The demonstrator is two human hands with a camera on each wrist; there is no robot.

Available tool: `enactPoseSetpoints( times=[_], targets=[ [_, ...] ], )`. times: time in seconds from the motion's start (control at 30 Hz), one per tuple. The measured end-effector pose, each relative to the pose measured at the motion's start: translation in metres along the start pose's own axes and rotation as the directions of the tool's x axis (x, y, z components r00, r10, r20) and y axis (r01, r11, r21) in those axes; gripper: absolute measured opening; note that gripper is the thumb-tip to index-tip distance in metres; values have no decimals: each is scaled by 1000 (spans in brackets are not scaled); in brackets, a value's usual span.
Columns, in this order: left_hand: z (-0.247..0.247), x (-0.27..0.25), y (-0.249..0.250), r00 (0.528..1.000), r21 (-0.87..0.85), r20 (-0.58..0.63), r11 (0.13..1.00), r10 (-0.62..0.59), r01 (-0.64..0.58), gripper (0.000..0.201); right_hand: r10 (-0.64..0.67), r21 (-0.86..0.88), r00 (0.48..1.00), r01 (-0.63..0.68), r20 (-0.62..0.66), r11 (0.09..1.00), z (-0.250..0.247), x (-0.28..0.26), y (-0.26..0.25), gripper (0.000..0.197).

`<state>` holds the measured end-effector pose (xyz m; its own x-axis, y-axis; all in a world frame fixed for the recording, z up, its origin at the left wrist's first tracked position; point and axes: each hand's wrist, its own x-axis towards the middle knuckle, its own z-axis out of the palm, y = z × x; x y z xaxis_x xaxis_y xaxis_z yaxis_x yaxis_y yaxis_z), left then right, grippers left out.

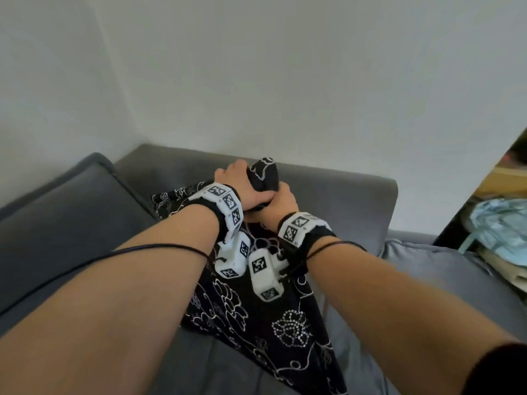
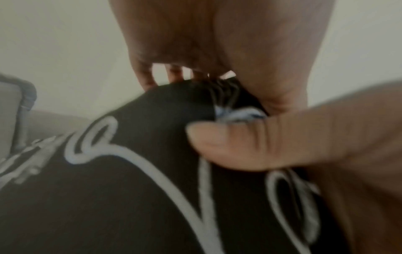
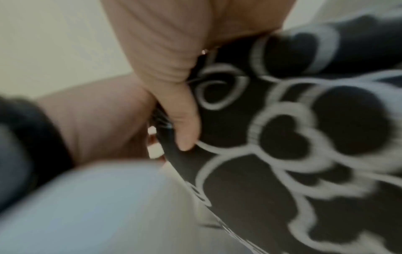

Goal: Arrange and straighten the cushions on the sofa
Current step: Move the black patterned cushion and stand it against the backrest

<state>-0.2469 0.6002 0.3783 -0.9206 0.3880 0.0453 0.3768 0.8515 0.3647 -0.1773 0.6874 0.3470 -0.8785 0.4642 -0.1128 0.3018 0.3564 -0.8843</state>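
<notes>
A: What is on the far left?

B: A grey seat cushion (image 1: pixel 65 212) with a dark piped edge. It lies on the grey sofa (image 1: pixel 336 192), next to the white wall (image 1: pixel 256 67).

A: And next to that?

B: The black cushion (image 1: pixel 256 317) with white flowers drawn on it. It leans on the sofa back, and its top corner sticks up past the edge.

A: Where is the left hand (image 1: pixel 242 183)?

B: It grips that top corner. The fingers curl over the top and the thumb (image 2: pixel 228 146) presses the front.

A: And the right hand (image 1: pixel 281 202)?

B: It touches the left one and grips the same corner. Its thumb (image 3: pixel 182 123) pinches the cloth.

A: What is further right?

B: A lighter grey cushion (image 1: pixel 445 269) lies on the seat. At the far right edge there are some light blue things (image 1: pixel 502 226), too blurry to name.
</notes>
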Motion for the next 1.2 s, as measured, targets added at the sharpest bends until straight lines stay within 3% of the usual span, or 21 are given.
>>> enactPoseSetpoints(
  times=[0.1,0.2,0.3,0.4,0.47,0.53,0.63,0.7,0.77,0.87,0.93,0.97,1.03,1.1,1.13,1.2],
  targets=[
    [6,-8,4,992,-145,102,988,75,-59,65,-9,-198,995,28,98,980,-35,7,-6,44],
    [17,-13,1,969,-280,191,955,157,-99,62,-2,-360,983,69,185,931,-64,5,10,32],
    [28,-21,4,959,-226,195,961,205,-159,78,25,-369,965,77,263,926,-83,1,28,30],
    [37,-29,-4,943,93,276,971,189,-222,113,49,-398,931,107,362,911,-91,2,38,32],
    [44,-30,-18,926,245,343,937,157,-250,125,65,-438,911,132,407,889,-92,6,45,34],
    [53,-26,-28,929,320,344,913,135,-251,123,94,-492,894,151,439,857,-94,12,49,34],
    [64,-13,-22,936,261,344,949,79,-176,96,173,-618,881,157,440,770,-100,30,53,32],
    [66,-2,-10,925,194,377,973,46,-127,77,223,-710,898,127,379,693,-108,43,54,24],
    [71,12,-6,913,208,404,967,50,-145,72,258,-743,916,62,307,666,-119,56,57,29],
    [90,23,-15,831,310,555,918,36,-247,93,325,-747,903,-7,282,665,-133,76,62,60],
    [115,30,-24,776,354,631,881,23,-313,95,363,-816,892,10,268,578,-138,83,67,61],
    [124,34,-27,787,382,617,864,25,-327,95,382,-854,886,29,262,519,-140,82,72,57],
    [137,51,-28,862,422,502,854,61,-306,101,413,-895,866,81,281,439,-137,77,89,42],
    [144,74,-20,896,410,425,856,127,-316,115,475,-915,823,126,312,382,-129,72,112,43],
    [147,84,-14,883,402,438,841,171,-363,122,507,-920,803,123,312,371,-125,68,122,47],
    [158,99,5,805,386,542,779,242,-494,129,545,-905,782,58,303,421,-120,65,143,49]
  ],
)
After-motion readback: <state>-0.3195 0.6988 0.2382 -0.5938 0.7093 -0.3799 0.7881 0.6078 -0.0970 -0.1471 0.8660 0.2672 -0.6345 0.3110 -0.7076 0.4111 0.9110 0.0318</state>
